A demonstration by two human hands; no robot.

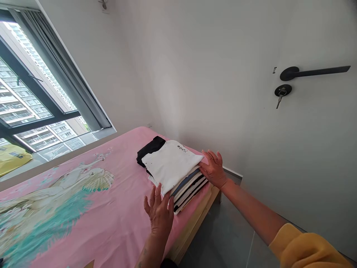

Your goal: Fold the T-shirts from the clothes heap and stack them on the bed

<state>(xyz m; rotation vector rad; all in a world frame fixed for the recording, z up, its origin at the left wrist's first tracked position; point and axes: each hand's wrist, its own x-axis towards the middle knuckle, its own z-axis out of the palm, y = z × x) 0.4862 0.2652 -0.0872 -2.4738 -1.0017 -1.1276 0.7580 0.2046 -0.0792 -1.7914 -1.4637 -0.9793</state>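
A stack of folded clothes [174,169] lies at the near corner of a bed, a white garment on top, dark and striped layers under it, and a black piece [149,148] at the far side. My left hand [159,212] lies flat with fingers stretched against the stack's near edge. My right hand [213,168], fingers spread, presses on the stack's right side. Neither hand grips anything. A yellow sleeve [301,249] covers my right upper arm.
The bed has a pink sheet [92,208] with a teal and white print, on a wooden frame [195,219]. A white door with a black handle [312,72] and a key [280,95] stands to the right. A large window [30,100] is at left. Grey floor [228,234] lies beside the bed.
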